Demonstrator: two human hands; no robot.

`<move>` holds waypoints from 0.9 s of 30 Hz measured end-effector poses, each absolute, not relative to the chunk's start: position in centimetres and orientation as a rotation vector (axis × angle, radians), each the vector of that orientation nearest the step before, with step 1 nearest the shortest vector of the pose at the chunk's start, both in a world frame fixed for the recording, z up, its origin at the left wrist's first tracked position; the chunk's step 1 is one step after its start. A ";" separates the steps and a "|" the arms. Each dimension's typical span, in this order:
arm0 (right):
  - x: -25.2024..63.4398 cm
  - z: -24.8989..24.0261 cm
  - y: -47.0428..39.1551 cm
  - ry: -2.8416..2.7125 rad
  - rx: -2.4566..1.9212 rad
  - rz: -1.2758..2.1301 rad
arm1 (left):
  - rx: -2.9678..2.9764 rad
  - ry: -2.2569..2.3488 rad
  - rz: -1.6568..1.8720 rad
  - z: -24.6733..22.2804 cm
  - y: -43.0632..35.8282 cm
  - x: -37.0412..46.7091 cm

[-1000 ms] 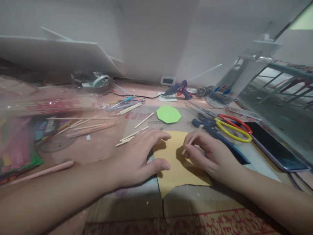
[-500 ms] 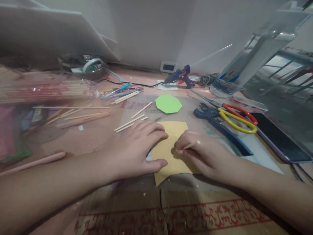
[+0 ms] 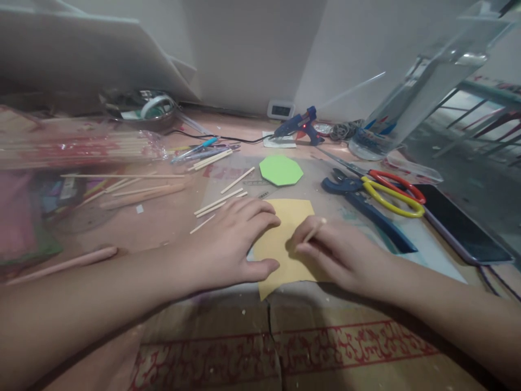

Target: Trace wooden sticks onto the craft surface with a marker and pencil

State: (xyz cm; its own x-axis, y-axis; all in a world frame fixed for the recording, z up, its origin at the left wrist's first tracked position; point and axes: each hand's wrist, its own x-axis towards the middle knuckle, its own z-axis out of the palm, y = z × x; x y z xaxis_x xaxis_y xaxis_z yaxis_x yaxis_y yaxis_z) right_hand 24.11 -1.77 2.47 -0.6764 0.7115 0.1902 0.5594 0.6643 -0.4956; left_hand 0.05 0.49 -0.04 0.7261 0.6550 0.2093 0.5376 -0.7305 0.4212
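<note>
A piece of yellow paper (image 3: pixel 280 244) lies on the work surface between my hands. My left hand (image 3: pixel 232 241) rests with fingers apart over its left edge, thumb and fingertips on the paper. In my right hand (image 3: pixel 337 250) a short wooden stick (image 3: pixel 315 230) is pinched, slanting up past the fingers; its lower end is hidden by the hand, over the paper. Just behind the paper lies a green octagon (image 3: pixel 281 170). Several cut wooden sticks (image 3: pixel 217 201) are scattered beyond my left hand.
To the right lie scissors (image 3: pixel 396 190) with red and yellow handles, blue-handled cutters (image 3: pixel 366 212) and a phone (image 3: pixel 464 228). A glue gun (image 3: pixel 299 125) with its cord is at the back, near a tall clear bottle (image 3: pixel 378 130). Bagged sticks (image 3: pixel 89 146) lie left.
The stick in my right hand has tilted more upright. My left hand stays over the paper's left edge, and another stick end now shows beside it. The view has shifted slightly.
</note>
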 end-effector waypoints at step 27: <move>23.9 2.6 -2.0 -2.568 -1.003 0.585 | 2.612 0.911 0.490 -0.3 0.6 -0.1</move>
